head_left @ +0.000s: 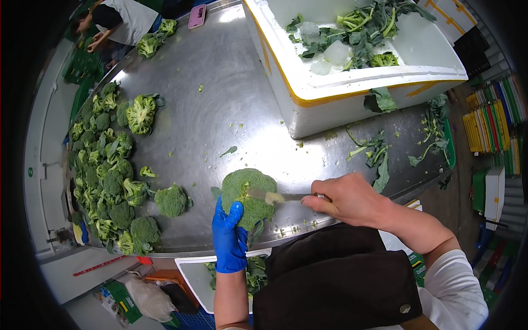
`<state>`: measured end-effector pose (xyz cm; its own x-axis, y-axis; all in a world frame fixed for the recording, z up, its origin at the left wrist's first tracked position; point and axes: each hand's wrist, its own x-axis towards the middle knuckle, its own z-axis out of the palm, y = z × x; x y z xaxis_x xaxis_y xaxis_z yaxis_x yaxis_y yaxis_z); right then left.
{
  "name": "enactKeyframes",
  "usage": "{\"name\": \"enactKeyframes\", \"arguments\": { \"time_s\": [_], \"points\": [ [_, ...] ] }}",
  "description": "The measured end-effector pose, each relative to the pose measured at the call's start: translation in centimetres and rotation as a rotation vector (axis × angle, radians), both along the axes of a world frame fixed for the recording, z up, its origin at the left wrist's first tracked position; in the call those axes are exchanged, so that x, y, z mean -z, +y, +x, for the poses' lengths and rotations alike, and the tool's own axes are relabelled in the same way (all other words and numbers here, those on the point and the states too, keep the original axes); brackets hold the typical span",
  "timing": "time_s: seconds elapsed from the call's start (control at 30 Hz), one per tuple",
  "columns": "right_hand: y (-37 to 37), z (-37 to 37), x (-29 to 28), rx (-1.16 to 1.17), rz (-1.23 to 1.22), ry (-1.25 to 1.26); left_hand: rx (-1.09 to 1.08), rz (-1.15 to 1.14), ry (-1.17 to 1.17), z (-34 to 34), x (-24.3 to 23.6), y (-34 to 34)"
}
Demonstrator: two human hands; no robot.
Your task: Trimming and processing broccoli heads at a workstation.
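In my blue-gloved left hand (pixel 229 236) is a large broccoli head (pixel 257 182), its green crown facing up near the table's front edge. My bare right hand (pixel 352 199) grips a knife (pixel 292 197) by the handle, most of which is hidden in the fingers. The blade points left and its tip lies over the middle of the crown, at a pale yellowish spot. A small pale piece (pixel 273 197) sits against the blade. One loose broccoli head (pixel 171 201) lies left of my left hand.
Broccoli heads (pixel 113 181) are heaped along the metal table's (pixel 203 118) left side. A white foam box (pixel 352 91) with leaves and ice stands back right. Leaf trimmings (pixel 374 149) lie before it. Below the front edge is another white box (pixel 190 275). Someone (pixel 124 22) works far left.
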<state>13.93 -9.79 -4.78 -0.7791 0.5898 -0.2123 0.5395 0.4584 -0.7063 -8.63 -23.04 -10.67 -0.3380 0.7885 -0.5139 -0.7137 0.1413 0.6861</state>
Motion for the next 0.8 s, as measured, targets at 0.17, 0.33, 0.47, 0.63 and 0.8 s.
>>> {"name": "enactKeyframes", "arguments": {
  "time_s": [0.17, 0.33, 0.47, 0.63, 0.8],
  "points": [
    [0.0, 0.0, -0.4, -0.071, -0.018, -0.088, -0.026, -0.007, 0.080, 0.3, -0.1, 0.1],
    [0.6, -0.4, -1.5, -0.142, -0.007, -0.190, 0.022, 0.026, 0.151, 0.3, -0.2, -0.2],
    [0.6, -0.7, -2.0, -0.150, -0.010, -0.203, 0.038, 0.007, 0.106, 0.1, -0.2, -0.5],
    [-0.9, -0.7, -0.9, -0.127, 0.399, -0.082, 0.068, 0.031, -0.022, -0.4, 0.0, -0.7],
    [-1.6, -1.0, -0.4, -0.071, 0.524, -0.024, 0.085, 0.049, -0.057, -0.8, 0.6, -0.7]
  ]
}}
